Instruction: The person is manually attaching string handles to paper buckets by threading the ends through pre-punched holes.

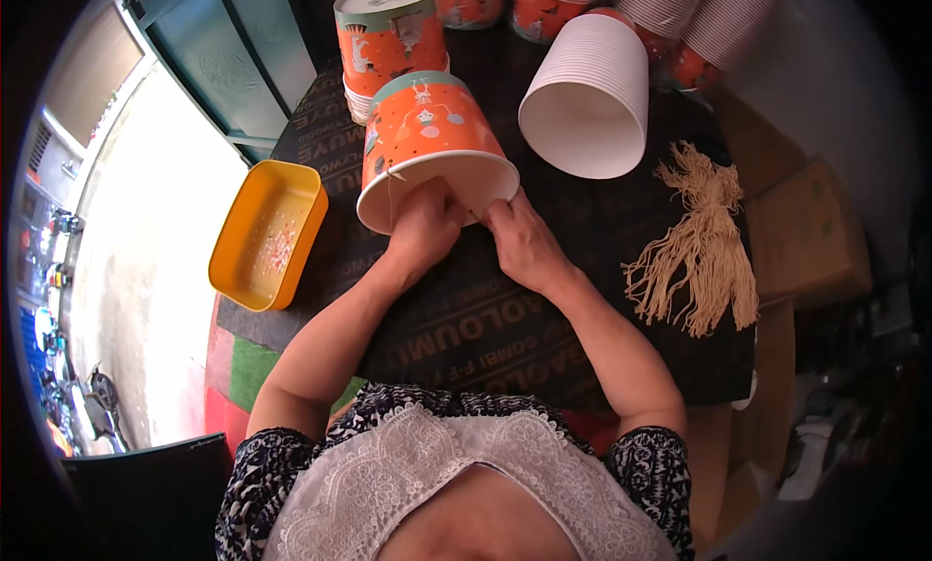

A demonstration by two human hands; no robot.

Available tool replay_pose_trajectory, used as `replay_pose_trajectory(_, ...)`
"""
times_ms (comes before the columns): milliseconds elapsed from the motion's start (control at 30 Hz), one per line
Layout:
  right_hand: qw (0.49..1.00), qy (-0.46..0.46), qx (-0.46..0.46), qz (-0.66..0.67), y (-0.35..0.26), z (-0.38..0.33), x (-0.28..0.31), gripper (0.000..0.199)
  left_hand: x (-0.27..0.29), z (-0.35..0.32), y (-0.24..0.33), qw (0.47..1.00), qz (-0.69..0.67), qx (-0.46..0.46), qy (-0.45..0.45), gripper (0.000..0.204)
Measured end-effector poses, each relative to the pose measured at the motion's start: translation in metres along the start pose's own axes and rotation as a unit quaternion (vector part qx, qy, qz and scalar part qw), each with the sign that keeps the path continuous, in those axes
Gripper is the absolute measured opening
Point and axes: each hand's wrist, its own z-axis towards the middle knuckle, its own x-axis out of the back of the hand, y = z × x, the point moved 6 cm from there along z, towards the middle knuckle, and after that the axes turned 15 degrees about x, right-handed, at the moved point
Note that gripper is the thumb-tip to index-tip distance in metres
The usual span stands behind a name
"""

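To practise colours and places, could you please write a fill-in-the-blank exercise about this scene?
1. The left hand reaches inside a tub coloured mainly ____.
2. The string bundle lies to the ____ of the right hand.
3. The inside of the sideways tub stack is coloured ____.

Missing words: orange; right; white.

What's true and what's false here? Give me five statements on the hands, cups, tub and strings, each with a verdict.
1. The left hand reaches into the orange cup's mouth. True.
2. The yellow tub is right of the strings. False: the tub is to their left.
3. The right hand is at the orange cup's rim. True.
4. The white cups' open end faces away from the person. False: it faces the person.
5. The strings are tan. True.
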Motion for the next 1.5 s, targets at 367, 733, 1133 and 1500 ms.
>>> replay_pose_trajectory(367,1.0,0.006,0.005,-0.019,0.009,0.0,0.002,0.021,0.008,-0.002,-0.001,0.987,-0.021,0.055,-0.151,0.018)
replay_pose_trajectory(733,1.0,-0.006,-0.003,-0.003,0.011,-0.002,0.002,0.032,-0.003,-0.004,0.008,0.971,-0.133,0.053,-0.19,0.014)
replay_pose_trajectory(1133,1.0,0.002,0.009,0.01,0.011,0.001,0.0,0.049,-0.012,0.004,0.004,0.987,-0.004,0.039,-0.155,0.019)
replay_pose_trajectory(1500,0.991,0.108,-0.068,0.028,0.014,-0.003,0.005,0.01,-0.005,0.007,0.001,0.983,0.036,0.093,-0.157,0.024)
